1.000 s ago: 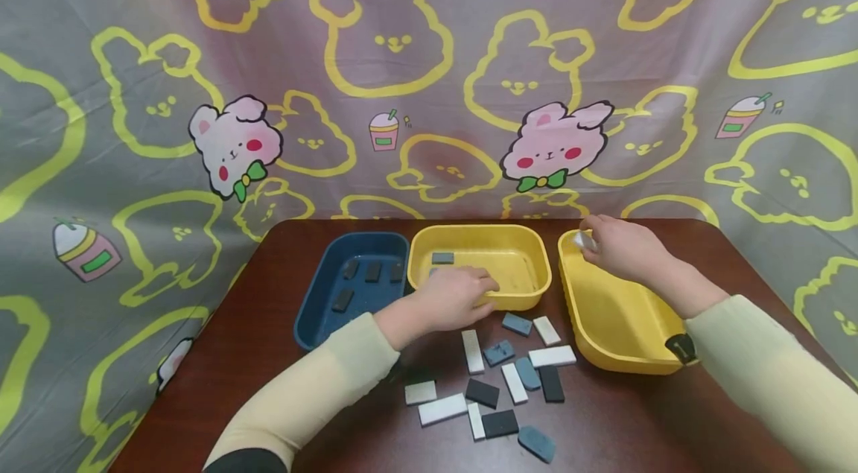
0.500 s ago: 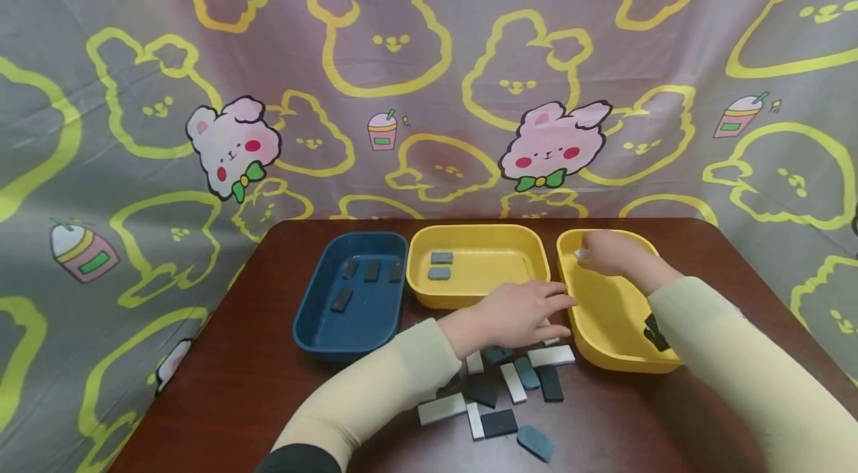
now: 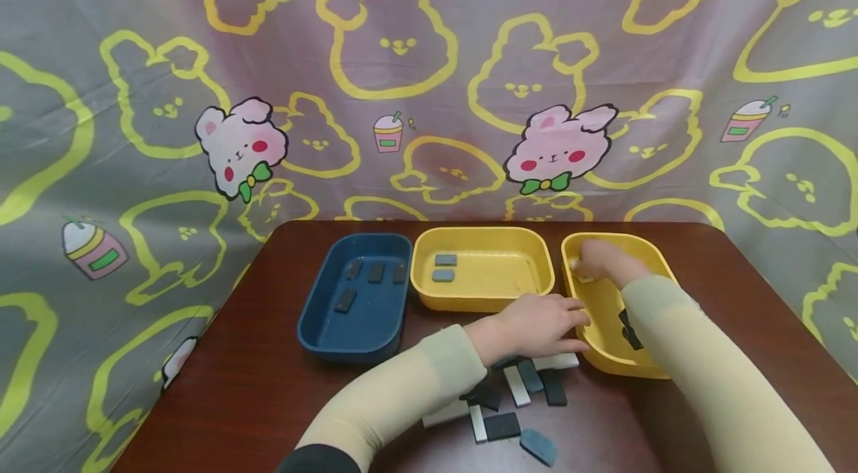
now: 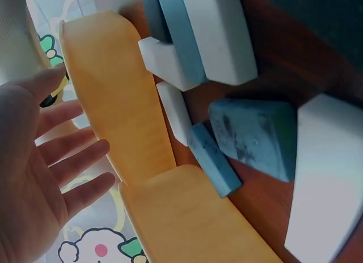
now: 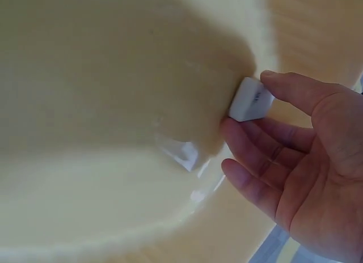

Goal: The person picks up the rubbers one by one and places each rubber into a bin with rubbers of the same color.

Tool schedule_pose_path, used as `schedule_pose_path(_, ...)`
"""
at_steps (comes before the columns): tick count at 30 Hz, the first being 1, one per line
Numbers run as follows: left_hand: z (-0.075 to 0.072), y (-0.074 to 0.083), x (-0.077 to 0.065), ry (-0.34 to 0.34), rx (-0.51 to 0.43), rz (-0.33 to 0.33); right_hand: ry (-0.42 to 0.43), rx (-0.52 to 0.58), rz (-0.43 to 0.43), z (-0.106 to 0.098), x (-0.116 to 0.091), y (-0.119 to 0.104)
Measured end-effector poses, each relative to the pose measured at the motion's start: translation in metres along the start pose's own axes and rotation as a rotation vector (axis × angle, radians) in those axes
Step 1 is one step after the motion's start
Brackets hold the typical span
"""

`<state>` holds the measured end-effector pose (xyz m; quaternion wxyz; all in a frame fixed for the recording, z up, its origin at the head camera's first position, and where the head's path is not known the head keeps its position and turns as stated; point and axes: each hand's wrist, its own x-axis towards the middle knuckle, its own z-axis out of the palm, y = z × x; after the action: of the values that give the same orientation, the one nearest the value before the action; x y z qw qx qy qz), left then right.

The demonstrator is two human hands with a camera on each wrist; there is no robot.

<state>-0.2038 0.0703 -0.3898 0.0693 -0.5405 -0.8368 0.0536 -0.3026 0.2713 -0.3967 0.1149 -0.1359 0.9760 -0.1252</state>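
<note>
Pinching a white block [image 5: 250,100]: right grip [image 5: 317,172], narrow; left grip [image 3: 536,325], spread.

head cam: forward, down over table [image 3: 241,354]. wrist cams close: left on blocks [image 4: 249,132], right inside rightmost yellow tray [image 3: 601,303], shared with head.

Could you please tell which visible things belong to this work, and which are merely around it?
Seemingly in the work:
white block, pinched by the right hand
loose blocks
blue tray
middle yellow tray
right yellow tray

Merely around it:
patterned cloth behind
table
</note>
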Motion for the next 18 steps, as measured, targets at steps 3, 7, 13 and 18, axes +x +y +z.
schedule_pose_path(3,0.002,0.002,0.0,0.02,0.004,-0.006,0.03,0.028,0.011,0.004,0.001,0.001)
schedule_pose_path(7,0.003,0.004,0.003,0.032,0.007,-0.027,0.069,0.037,-0.014,0.006,0.0,0.0)
schedule_pose_path(13,0.004,0.007,0.005,0.037,0.01,-0.065,0.081,0.027,-0.036,0.004,-0.004,0.001)
schedule_pose_path(18,0.003,0.008,0.006,0.043,-0.024,-0.079,0.115,0.032,-0.052,-0.011,-0.014,0.002)
